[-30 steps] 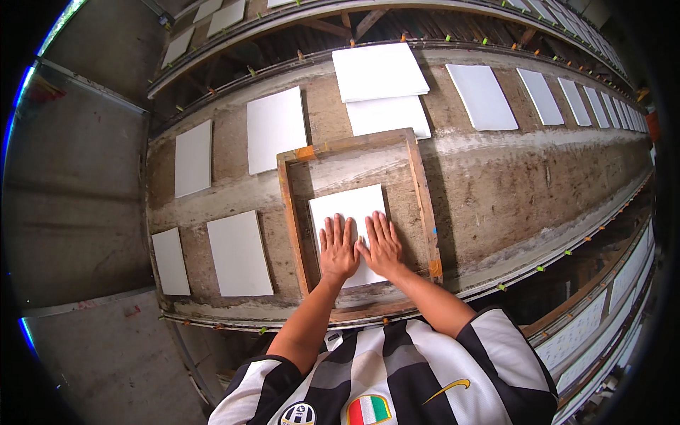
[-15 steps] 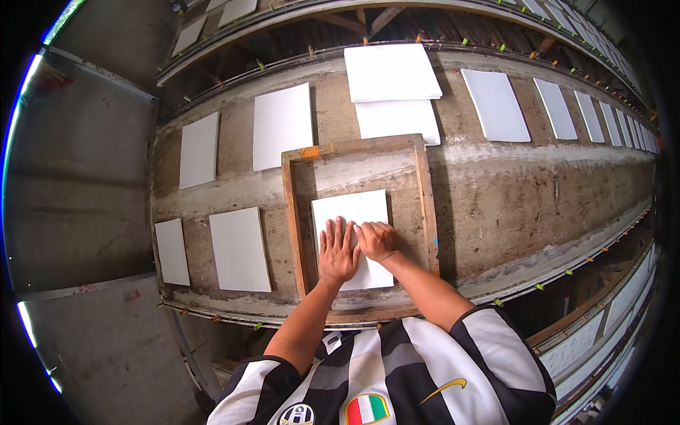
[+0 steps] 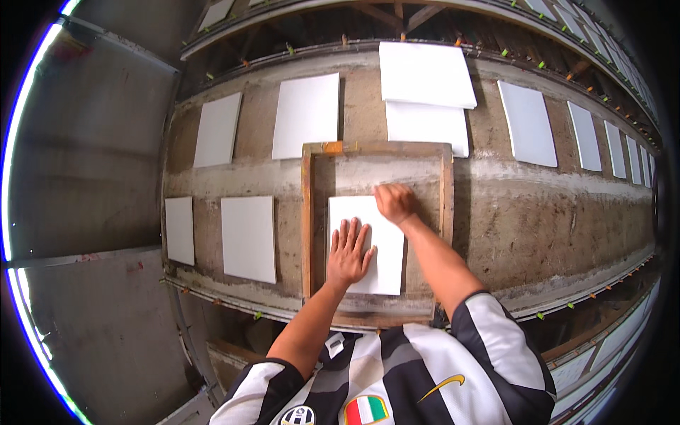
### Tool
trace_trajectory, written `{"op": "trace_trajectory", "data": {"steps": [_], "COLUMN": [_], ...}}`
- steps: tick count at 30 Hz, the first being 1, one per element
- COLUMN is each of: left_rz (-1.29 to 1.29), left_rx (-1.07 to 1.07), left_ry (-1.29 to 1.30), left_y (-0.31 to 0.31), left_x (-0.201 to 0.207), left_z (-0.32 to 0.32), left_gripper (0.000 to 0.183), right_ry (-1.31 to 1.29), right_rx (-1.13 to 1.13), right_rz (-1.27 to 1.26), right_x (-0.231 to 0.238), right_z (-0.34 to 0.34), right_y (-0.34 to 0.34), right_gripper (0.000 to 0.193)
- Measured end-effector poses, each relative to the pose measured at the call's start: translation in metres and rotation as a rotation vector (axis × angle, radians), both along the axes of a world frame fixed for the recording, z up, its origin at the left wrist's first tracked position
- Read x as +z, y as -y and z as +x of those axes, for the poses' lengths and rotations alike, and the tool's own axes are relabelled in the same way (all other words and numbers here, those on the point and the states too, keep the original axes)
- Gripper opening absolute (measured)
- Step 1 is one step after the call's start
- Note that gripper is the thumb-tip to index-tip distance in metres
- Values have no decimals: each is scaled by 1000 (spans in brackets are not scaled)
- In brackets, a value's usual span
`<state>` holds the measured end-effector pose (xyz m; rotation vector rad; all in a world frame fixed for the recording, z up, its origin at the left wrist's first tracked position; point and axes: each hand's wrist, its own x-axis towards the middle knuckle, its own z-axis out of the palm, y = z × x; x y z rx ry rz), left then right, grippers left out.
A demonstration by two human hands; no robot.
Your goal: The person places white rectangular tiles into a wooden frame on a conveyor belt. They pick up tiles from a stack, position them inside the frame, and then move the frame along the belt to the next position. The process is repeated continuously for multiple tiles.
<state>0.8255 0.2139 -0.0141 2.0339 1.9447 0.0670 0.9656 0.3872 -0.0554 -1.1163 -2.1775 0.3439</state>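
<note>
A white sheet (image 3: pixel 386 273) lies flat inside a wooden frame (image 3: pixel 307 234) on the long worn table. My left hand (image 3: pixel 348 258) rests on the sheet's left half, fingers stretched out and slightly spread. At the sheet's far right corner, my right hand (image 3: pixel 397 203) is closed, its fingers curled under toward the palm. Whatever those fingers may hold is hidden. A strip of orange tape (image 3: pixel 333 147) marks the frame's far left corner.
Beyond the frame, a white stack (image 3: pixel 426 74) partly covers another white sheet (image 3: pixel 428 127). More white sheets line the table (image 3: pixel 524 227) to the left and right. Small green and orange pegs dot its edges. A grey wall (image 3: pixel 85 142) stands at left.
My right hand has moved away from beside my left hand, up to the far right corner of the sheet. My left hand stays flat on the sheet. The view has shifted a little.
</note>
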Motion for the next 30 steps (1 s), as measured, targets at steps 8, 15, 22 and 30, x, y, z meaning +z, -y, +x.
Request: {"op": "trace_trajectory", "data": {"steps": [8, 15, 22, 30], "left_rz": [21, 31, 82, 92], "left_rx": [-4, 21, 18, 18], "left_ry": [13, 12, -22, 114], "left_y": [1, 2, 12, 4], "left_x": [-3, -6, -10, -15], "left_z": [0, 2, 2, -11], "left_gripper": [65, 65, 64, 62], "right_ry": [18, -69, 28, 35], "right_rx": [79, 213, 182, 71], "right_rz": [116, 35, 113, -75], "right_x": [12, 30, 2, 38], "right_z": [9, 25, 14, 60], "right_y": [63, 147, 159, 159], "right_gripper": [30, 32, 24, 24]}}
